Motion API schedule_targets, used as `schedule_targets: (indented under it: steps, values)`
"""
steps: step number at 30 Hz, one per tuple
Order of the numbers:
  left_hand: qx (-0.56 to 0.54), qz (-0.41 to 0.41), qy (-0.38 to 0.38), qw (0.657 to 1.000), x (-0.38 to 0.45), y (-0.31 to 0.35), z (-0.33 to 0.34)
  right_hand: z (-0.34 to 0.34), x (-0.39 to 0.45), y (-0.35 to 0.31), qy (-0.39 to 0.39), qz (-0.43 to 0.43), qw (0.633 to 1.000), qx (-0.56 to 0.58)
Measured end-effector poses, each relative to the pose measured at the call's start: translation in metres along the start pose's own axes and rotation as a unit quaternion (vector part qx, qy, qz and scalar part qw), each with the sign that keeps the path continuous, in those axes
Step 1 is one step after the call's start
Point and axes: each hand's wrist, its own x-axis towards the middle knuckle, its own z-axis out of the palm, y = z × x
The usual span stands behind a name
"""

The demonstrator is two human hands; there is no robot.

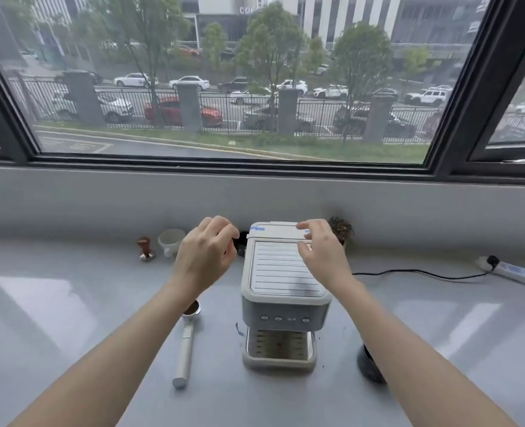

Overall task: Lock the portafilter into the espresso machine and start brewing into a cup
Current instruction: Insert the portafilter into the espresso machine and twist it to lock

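A small white and grey espresso machine [281, 291] stands in the middle of the counter, its drip tray [279, 349] bare. The portafilter [187, 337] lies flat to the machine's left, its basket filled with ground coffee and its pale handle pointing toward me. A white cup [170, 240] sits at the back left by the wall. My left hand [205, 255] hovers left of the machine's top with fingers loosely curled, holding nothing. My right hand [321, 252] is over the machine's top right rear, fingers spread near the taped lid.
A wood-handled tamper [145, 249] stands left of the cup. A dark round container [370, 365] sits at the right, partly behind my forearm. A small potted plant [341, 229] is behind the machine. A power strip [510, 269] and black cable lie far right. A window fills the back.
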Motion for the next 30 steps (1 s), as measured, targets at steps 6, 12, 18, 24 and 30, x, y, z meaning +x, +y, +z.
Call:
schedule_targets:
  steps: [6,12,18,24,30]
  values:
    - [0.001,-0.019,-0.063,0.998,-0.04,-0.003,0.037,0.026,-0.017,0.031,-0.037,0.045,0.997,-0.047]
    - [-0.023,-0.034,-0.085,0.995,-0.058,0.012,0.054,0.041,-0.024,0.042,-0.049,0.018,0.997,-0.053]
    - [-0.019,-0.102,-0.107,0.989,-0.082,0.017,0.063,0.039,-0.032,0.044,-0.057,-0.024,0.992,-0.108]
    - [0.004,-0.221,-0.199,0.955,-0.142,-0.006,0.096,0.041,-0.029,0.045,-0.084,-0.018,0.985,-0.152]
    - [0.049,-0.309,-0.351,0.883,-0.216,-0.037,0.129,0.046,-0.021,0.052,-0.183,0.015,0.96,-0.211]
